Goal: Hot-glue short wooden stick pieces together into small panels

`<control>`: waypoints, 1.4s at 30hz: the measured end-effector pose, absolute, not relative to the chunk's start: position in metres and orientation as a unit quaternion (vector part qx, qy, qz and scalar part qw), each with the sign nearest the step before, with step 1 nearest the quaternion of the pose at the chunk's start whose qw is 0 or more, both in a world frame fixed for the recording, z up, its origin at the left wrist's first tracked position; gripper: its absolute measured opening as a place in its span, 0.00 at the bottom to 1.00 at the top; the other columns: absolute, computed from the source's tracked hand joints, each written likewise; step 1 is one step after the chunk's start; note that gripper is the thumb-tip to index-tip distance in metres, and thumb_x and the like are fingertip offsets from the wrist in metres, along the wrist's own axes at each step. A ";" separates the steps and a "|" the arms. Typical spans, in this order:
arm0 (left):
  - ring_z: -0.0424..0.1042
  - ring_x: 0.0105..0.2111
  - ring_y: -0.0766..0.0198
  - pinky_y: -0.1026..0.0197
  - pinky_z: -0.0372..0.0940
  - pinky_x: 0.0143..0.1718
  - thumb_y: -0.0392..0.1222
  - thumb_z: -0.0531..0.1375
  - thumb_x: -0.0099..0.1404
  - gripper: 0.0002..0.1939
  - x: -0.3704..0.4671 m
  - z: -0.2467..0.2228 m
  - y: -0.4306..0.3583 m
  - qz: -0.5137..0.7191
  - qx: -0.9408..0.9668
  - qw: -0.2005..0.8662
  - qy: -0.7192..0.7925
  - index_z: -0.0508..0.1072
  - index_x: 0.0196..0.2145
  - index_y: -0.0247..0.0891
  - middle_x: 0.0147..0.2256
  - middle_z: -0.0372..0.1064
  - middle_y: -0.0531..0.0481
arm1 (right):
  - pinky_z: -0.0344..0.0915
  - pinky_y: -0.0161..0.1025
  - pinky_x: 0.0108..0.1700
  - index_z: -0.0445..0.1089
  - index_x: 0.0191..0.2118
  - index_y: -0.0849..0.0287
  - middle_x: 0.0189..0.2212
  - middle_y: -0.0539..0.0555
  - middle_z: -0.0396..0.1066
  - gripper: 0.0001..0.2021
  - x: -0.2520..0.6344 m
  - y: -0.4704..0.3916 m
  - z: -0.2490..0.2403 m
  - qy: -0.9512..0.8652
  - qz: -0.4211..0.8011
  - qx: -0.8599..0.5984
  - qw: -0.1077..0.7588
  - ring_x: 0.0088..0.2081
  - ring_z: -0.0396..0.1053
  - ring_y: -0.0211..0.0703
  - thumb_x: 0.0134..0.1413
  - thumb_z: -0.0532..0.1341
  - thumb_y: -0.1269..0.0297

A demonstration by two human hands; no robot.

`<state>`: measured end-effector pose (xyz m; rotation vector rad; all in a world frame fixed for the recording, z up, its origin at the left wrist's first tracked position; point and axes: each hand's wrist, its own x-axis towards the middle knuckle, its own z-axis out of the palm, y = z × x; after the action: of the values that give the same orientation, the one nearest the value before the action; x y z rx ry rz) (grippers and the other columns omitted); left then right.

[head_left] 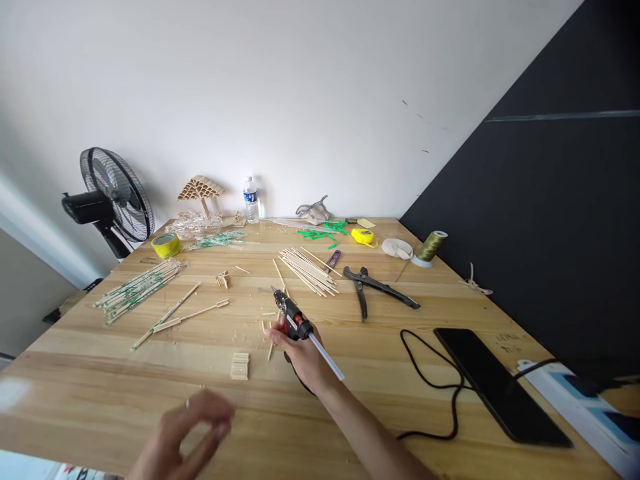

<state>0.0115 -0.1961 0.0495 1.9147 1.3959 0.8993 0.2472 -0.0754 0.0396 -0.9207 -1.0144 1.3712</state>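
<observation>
My right hand [300, 350] is wrapped round a black glue gun [294, 320] with a clear glue stick out of its back; its nozzle points away over the table. My left hand [190, 430] hovers above the front edge, slightly blurred, thumb and fingertips brought together; anything between them is too small to make out. Just beyond it lies a small flat stack of short sticks [240, 366]. A few thin sticks lie under and beside the glue gun. A small stick piece [223, 279] stands farther back.
Long sticks [309, 271], a black cutter [380, 288], purple-handled scissors [333, 261], wrapped sticks [140, 288], yellow tape [166, 245], a bottle [251, 201], a fan [113, 197], a thread spool [433, 247], a black phone [500, 383] and its cable lie or stand around.
</observation>
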 end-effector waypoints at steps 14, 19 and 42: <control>0.83 0.41 0.55 0.57 0.78 0.43 0.42 0.63 0.73 0.11 0.108 0.046 -0.128 0.505 0.643 0.248 0.520 0.83 0.49 0.43 0.42 0.83 0.44 | 0.69 0.43 0.43 0.73 0.30 0.55 0.29 0.50 0.72 0.20 0.245 -0.079 0.030 -0.415 0.620 -0.383 0.545 0.34 0.70 0.47 0.43 0.77 0.46; 0.80 0.30 0.59 0.62 0.75 0.34 0.45 0.62 0.74 0.10 0.102 0.050 -0.128 0.514 0.641 0.285 0.493 0.85 0.42 0.42 0.31 0.81 0.48 | 0.68 0.42 0.37 0.72 0.28 0.55 0.26 0.49 0.69 0.20 0.246 -0.081 0.033 -0.431 0.643 -0.368 0.516 0.30 0.68 0.45 0.45 0.77 0.46; 0.62 0.25 0.63 0.62 0.65 0.31 0.56 0.46 0.80 0.25 -0.060 0.067 -0.067 0.480 0.652 0.375 0.451 0.62 0.28 0.42 0.25 0.61 0.54 | 0.62 0.43 0.36 0.70 0.30 0.53 0.25 0.49 0.66 0.20 0.252 -0.109 0.054 -0.416 0.450 -0.551 0.566 0.29 0.64 0.46 0.48 0.76 0.46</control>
<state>-0.0596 -0.0671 0.0669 1.6699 1.1538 1.2291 0.2521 -0.1090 0.0540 -1.2957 -0.9776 1.0578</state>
